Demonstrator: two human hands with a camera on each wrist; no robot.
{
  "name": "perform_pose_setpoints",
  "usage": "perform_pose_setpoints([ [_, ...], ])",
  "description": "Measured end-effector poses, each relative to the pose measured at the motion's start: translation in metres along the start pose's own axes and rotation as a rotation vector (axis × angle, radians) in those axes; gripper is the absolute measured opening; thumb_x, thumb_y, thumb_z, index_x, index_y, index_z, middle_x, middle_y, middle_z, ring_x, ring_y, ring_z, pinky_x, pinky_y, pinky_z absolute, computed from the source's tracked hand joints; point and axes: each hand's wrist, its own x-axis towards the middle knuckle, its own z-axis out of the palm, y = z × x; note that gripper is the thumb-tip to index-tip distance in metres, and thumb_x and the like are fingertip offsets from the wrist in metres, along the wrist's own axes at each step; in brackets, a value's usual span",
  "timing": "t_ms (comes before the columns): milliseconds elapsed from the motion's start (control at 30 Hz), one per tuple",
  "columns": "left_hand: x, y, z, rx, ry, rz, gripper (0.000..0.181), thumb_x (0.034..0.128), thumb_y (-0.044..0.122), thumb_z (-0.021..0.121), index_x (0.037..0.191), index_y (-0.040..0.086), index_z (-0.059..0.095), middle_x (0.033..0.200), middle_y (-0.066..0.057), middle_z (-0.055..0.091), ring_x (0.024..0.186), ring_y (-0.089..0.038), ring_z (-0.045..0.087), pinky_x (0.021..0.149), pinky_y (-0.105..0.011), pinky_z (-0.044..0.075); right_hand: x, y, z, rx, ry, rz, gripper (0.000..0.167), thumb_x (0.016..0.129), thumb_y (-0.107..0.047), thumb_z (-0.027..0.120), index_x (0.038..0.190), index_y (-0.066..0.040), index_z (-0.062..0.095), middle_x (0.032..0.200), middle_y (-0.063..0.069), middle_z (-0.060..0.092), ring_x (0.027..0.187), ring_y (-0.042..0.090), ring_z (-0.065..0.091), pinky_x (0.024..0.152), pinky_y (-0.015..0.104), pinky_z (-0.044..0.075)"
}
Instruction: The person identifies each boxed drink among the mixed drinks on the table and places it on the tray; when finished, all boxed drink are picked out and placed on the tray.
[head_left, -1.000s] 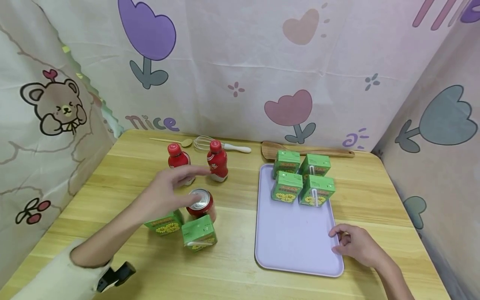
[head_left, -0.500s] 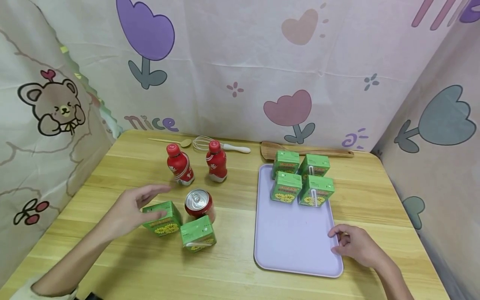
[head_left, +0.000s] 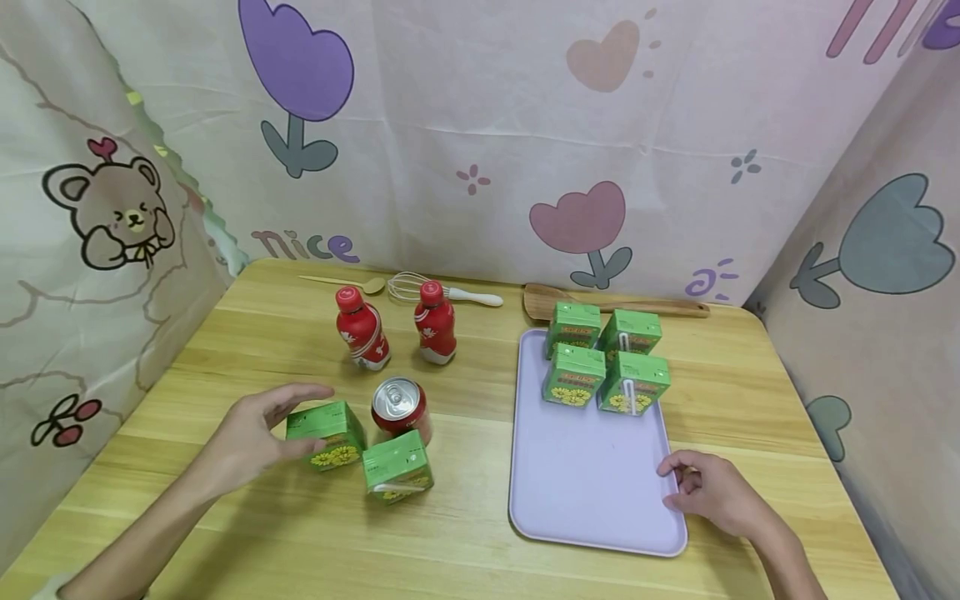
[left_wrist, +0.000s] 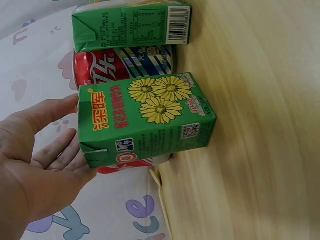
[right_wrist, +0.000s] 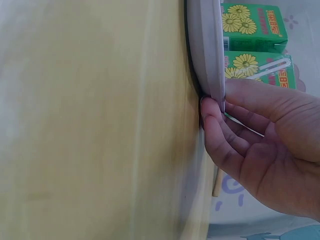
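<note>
My left hand is at a green drink carton with yellow flowers, the leftmost on the table. Its thumb lies along the near side and its fingers reach over the far side, spread wider than the carton. In the left wrist view the fingertips are at the top of the carton; firm contact cannot be made out. My right hand pinches the right rim of the lilac tray, thumb above and fingers beneath, as the right wrist view shows on the tray edge. Several green cartons stand at the tray's far end.
Right of the left hand stand a red can and another green carton. Two red bottles are behind them. A spoon, a whisk and a wooden spatula lie along the back by the curtain.
My left hand has moved left and down, from above the can and near the bottles to around the leftmost carton. The right hand still holds the tray in place.
</note>
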Motion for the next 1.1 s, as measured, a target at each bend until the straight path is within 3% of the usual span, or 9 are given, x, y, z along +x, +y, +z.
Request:
perform_pose_setpoints([
  [133, -0.001, -0.007, 0.004, -0.015, 0.018, 0.007, 0.053, 0.0696, 0.015, 0.083, 0.119, 0.009, 0.063, 0.119, -0.008, 0.066, 0.106, 0.015, 0.048, 0.091, 0.0, 0.034, 0.0, 0.0, 0.0, -0.003, 0.002, 0.006, 0.03, 0.074, -0.006, 0.077, 0.099, -0.004, 0.062, 0.073, 0.003, 0.051, 0.062, 0.005, 0.046, 0.053, 0.02, 0.041],
  [367, -0.003, -0.017, 0.01, -0.048, 0.034, -0.058, 0.052, 0.0709, 0.014, 0.082, 0.119, 0.008, 0.063, 0.117, -0.012, 0.064, 0.092, 0.002, 0.055, 0.077, -0.017, 0.048, 0.0, 0.0, 0.0, 0.002, -0.003, 0.012, 0.03, 0.074, -0.006, 0.077, 0.1, -0.003, 0.062, 0.074, 0.003, 0.051, 0.062, 0.005, 0.045, 0.053, 0.02, 0.041],
  [500, -0.004, -0.02, 0.013, -0.06, 0.059, -0.074, 0.052, 0.0714, 0.015, 0.082, 0.119, 0.008, 0.063, 0.116, -0.014, 0.064, 0.091, 0.002, 0.057, 0.075, -0.019, 0.05, 0.0, 0.0, 0.0, 0.006, -0.002, 0.012, 0.03, 0.074, -0.006, 0.077, 0.1, -0.003, 0.062, 0.074, 0.004, 0.051, 0.061, 0.005, 0.045, 0.053, 0.02, 0.041],
  [867, -0.002, -0.016, 0.011, -0.07, 0.074, -0.072, 0.049, 0.0719, 0.013, 0.082, 0.117, 0.009, 0.064, 0.111, -0.014, 0.066, 0.086, -0.002, 0.06, 0.07, -0.021, 0.051, 0.0, -0.001, 0.0, 0.004, -0.002, 0.007, 0.03, 0.074, -0.006, 0.077, 0.1, -0.003, 0.061, 0.072, 0.003, 0.051, 0.061, 0.005, 0.046, 0.052, 0.02, 0.041],
  [1100, 0.002, -0.008, 0.004, -0.046, 0.077, -0.104, 0.048, 0.0739, 0.018, 0.081, 0.118, 0.011, 0.063, 0.111, -0.011, 0.066, 0.087, -0.003, 0.06, 0.07, -0.021, 0.051, 0.0, -0.001, 0.0, 0.007, -0.002, 0.008, 0.03, 0.074, -0.006, 0.077, 0.099, -0.003, 0.061, 0.073, 0.003, 0.051, 0.061, 0.005, 0.046, 0.052, 0.02, 0.041],
])
